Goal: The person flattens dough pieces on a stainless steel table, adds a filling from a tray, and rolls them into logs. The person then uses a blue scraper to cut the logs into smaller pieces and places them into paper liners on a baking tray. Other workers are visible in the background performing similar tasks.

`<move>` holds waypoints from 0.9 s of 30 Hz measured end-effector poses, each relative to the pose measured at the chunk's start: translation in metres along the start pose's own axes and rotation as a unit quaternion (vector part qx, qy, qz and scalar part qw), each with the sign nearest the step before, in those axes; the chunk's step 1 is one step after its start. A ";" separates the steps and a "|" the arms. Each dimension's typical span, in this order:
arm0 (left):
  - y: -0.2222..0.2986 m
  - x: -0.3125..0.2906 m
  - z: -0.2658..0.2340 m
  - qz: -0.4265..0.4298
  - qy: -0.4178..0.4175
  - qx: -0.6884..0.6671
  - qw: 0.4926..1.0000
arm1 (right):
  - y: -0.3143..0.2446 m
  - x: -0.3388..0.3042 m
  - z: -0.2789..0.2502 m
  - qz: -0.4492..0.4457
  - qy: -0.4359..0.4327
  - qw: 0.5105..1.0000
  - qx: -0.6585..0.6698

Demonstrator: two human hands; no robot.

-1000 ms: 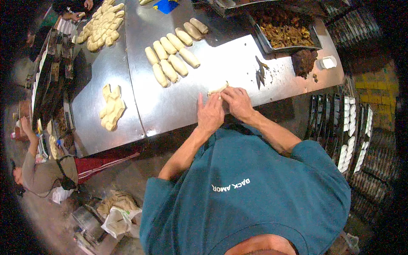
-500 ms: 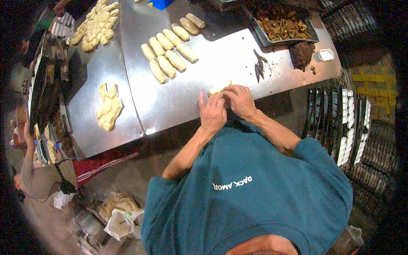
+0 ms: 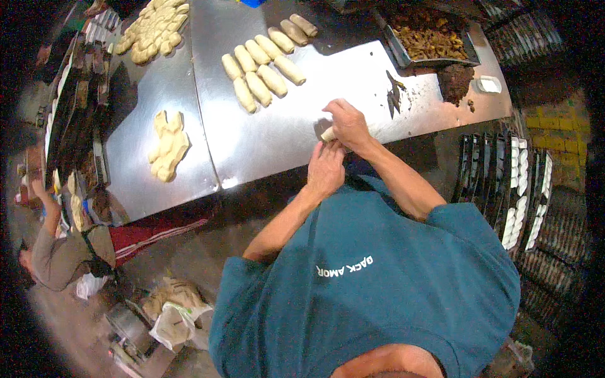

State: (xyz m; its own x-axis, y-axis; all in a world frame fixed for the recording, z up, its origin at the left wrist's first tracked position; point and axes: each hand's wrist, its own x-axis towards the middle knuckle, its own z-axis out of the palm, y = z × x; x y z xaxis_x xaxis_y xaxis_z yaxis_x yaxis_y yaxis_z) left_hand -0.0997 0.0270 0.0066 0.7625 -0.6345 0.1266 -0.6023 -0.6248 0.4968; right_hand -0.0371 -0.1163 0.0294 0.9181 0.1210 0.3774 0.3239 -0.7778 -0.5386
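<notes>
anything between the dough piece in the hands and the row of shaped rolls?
Nothing: bare steel table between the dough piece and the rolls, head view.

A shiny metal tabletop is carrying the things. Rolled dough logs are lying on it in rows. A small heap of flat dough pieces is sitting near its left end, and a bigger heap is lying at the far corner. A metal tray of brown filling is resting on the right, with a dark lump just beside it.
</notes>
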 end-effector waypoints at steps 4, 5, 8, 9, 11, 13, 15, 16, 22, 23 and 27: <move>-0.018 -0.031 -0.012 -0.217 0.028 -0.373 0.902 | 0.004 -0.034 0.013 -0.112 -0.024 0.987 -0.109; -0.018 -0.028 -0.018 -0.250 0.034 -0.488 0.835 | 0.006 -0.042 0.015 -0.135 -0.022 0.981 -0.138; -0.020 -0.015 -0.028 -0.274 0.061 -0.688 0.669 | -0.002 -0.003 0.019 -0.135 -0.005 0.974 -0.182; -0.024 -0.006 -0.027 -0.279 0.080 -0.667 0.687 | 0.005 0.015 0.023 -0.074 -0.029 0.978 -0.192; -0.029 0.006 -0.024 -0.288 0.125 -0.624 0.716 | 0.013 0.039 0.028 -0.069 0.026 0.978 -0.196; -0.027 -0.007 -0.023 -0.304 0.108 -0.611 0.723 | 0.014 0.021 0.026 -0.094 -0.049 0.978 -0.180; -0.018 -0.017 -0.027 -0.323 0.084 -0.647 0.686 | 0.015 -0.009 0.013 -0.146 -0.082 0.975 -0.148; -0.015 -0.017 -0.027 -0.318 0.074 -0.674 0.662 | 0.014 -0.017 0.003 -0.172 -0.094 0.971 -0.134; 0.000 -0.006 -0.042 -0.319 0.110 -0.682 0.648 | 0.044 -0.006 -0.044 -0.051 -0.359 0.931 -0.041; 0.002 -0.009 -0.044 -0.326 0.132 -0.639 0.684 | 0.050 0.003 -0.047 0.004 -0.376 0.927 0.006; -0.008 -0.017 -0.054 -0.398 0.210 -0.592 0.669 | 0.084 0.064 -0.023 0.247 -0.283 0.907 0.192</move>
State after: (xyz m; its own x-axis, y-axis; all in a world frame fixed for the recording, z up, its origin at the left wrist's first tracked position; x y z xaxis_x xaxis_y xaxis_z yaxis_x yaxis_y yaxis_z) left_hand -0.0949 0.0675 0.0466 0.8791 0.0241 -0.4760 0.4532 0.2667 0.8506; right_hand 0.0437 -0.1881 0.0253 0.9074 0.1979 -0.3709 -0.2035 -0.5653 -0.7994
